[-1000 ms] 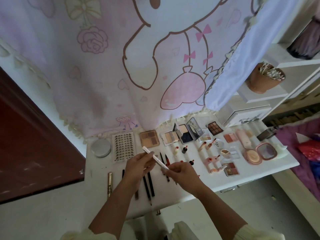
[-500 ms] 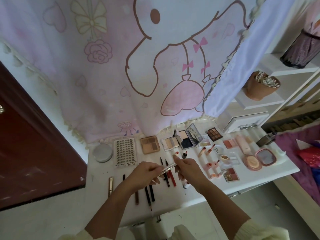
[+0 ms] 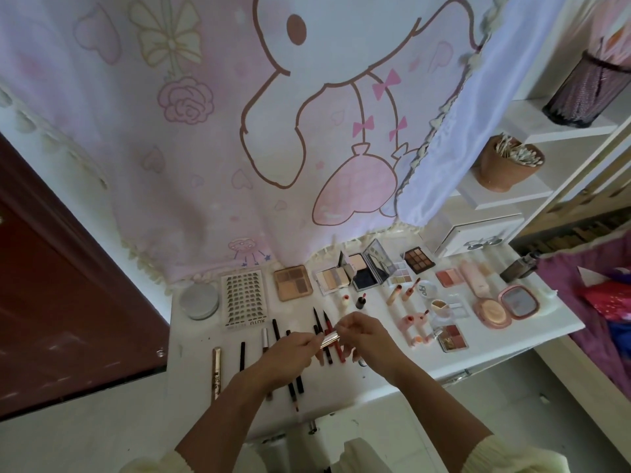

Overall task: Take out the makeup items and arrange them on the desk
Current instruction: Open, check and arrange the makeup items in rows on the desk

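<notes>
Over the white desk [image 3: 358, 384] both hands meet on a slim pale makeup pen [image 3: 329, 339]. My left hand [image 3: 290, 353] pinches its near end and my right hand [image 3: 367, 336] pinches its far end. Under them lie several dark pencils [image 3: 296, 387] and red liners [image 3: 333, 339] in a row, partly hidden. A gold tube [image 3: 216, 372] lies at the left. Eyeshadow palettes [image 3: 293, 283] line the back, lip tubes [image 3: 394, 294] stand in the middle, and pink compacts [image 3: 508, 303] sit at the right.
A lash sheet [image 3: 244, 298] and a round tin [image 3: 199, 300] sit back left. A cartoon curtain [image 3: 239, 131] hangs behind the desk. White shelves at the right carry a cotton-swab pot [image 3: 505, 167] and a mesh holder [image 3: 584, 93]. A dark red door [image 3: 51, 302] stands left.
The head has tilted up, and the hands have drawn together over the liners. The pen, first held long and slanted, now shows only a short stretch between the fingertips.
</notes>
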`<action>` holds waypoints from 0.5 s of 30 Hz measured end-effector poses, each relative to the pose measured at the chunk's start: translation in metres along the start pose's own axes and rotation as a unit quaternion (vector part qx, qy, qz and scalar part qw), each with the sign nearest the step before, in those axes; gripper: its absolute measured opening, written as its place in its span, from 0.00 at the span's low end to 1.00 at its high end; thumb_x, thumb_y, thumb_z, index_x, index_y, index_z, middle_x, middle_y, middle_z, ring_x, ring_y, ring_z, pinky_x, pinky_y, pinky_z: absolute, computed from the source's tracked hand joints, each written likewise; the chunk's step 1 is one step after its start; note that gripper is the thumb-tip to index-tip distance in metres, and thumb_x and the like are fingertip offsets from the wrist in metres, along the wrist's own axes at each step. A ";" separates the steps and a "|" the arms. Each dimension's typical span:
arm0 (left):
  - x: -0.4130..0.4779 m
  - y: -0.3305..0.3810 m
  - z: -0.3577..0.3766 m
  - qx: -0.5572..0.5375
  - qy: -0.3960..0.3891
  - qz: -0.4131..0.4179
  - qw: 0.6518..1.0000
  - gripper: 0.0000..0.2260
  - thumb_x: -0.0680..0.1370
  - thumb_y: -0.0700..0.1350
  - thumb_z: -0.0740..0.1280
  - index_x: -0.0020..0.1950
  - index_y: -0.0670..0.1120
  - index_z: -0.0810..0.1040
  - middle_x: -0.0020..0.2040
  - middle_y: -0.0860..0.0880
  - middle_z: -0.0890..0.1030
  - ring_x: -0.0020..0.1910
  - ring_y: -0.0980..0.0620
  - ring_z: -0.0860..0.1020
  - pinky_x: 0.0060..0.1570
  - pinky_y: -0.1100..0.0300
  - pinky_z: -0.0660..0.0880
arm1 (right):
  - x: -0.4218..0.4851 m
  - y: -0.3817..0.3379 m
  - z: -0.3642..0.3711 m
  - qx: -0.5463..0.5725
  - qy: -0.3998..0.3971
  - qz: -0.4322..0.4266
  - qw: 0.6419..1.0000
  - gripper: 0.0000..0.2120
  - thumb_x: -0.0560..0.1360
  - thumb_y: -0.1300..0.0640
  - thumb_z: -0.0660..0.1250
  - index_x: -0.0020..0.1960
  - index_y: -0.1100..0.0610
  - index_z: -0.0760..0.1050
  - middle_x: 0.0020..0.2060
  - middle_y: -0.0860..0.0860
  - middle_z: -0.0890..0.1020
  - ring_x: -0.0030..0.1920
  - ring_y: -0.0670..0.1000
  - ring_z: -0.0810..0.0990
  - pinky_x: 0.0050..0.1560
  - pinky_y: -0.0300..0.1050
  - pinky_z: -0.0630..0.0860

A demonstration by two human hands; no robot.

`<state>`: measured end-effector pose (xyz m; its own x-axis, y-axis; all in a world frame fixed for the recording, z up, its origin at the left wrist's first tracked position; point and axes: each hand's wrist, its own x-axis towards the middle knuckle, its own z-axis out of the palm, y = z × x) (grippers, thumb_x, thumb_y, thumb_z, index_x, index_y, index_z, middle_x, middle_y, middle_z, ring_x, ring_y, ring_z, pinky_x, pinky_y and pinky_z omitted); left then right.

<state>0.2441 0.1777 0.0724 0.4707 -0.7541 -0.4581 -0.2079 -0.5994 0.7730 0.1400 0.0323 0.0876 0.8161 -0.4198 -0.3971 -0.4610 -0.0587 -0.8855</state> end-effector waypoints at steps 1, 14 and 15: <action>0.000 0.000 0.001 -0.010 -0.002 -0.003 1.000 0.19 0.82 0.58 0.52 0.43 0.53 0.78 0.37 0.51 0.72 0.36 0.53 0.69 0.40 0.58 0.67 | -0.001 0.000 -0.001 0.006 0.005 -0.001 1.000 0.10 0.80 0.56 0.63 0.45 0.61 0.77 0.33 0.52 0.80 0.30 0.48 0.77 0.30 0.35 0.72; 0.002 0.002 0.010 -0.004 -0.028 -0.003 1.000 0.21 0.83 0.55 0.52 0.40 0.51 0.80 0.36 0.52 0.73 0.34 0.56 0.69 0.39 0.61 0.66 | -0.008 0.010 -0.012 -0.023 0.020 0.025 0.999 0.17 0.76 0.50 0.69 0.42 0.65 0.79 0.30 0.53 0.82 0.27 0.47 0.78 0.31 0.38 0.74; 0.002 0.003 0.010 -0.007 -0.029 -0.001 1.000 0.21 0.83 0.55 0.52 0.40 0.51 0.80 0.35 0.52 0.72 0.33 0.56 0.68 0.38 0.62 0.65 | -0.007 0.011 -0.014 -0.004 0.016 0.024 1.000 0.14 0.75 0.53 0.70 0.43 0.65 0.80 0.31 0.54 0.83 0.29 0.48 0.78 0.33 0.39 0.75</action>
<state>0.2362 0.1712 0.0695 0.4202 -0.7678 -0.4837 -0.1952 -0.5970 0.7781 0.1245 0.0216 0.0844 0.7821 -0.4502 -0.4309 -0.5019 -0.0452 -0.8637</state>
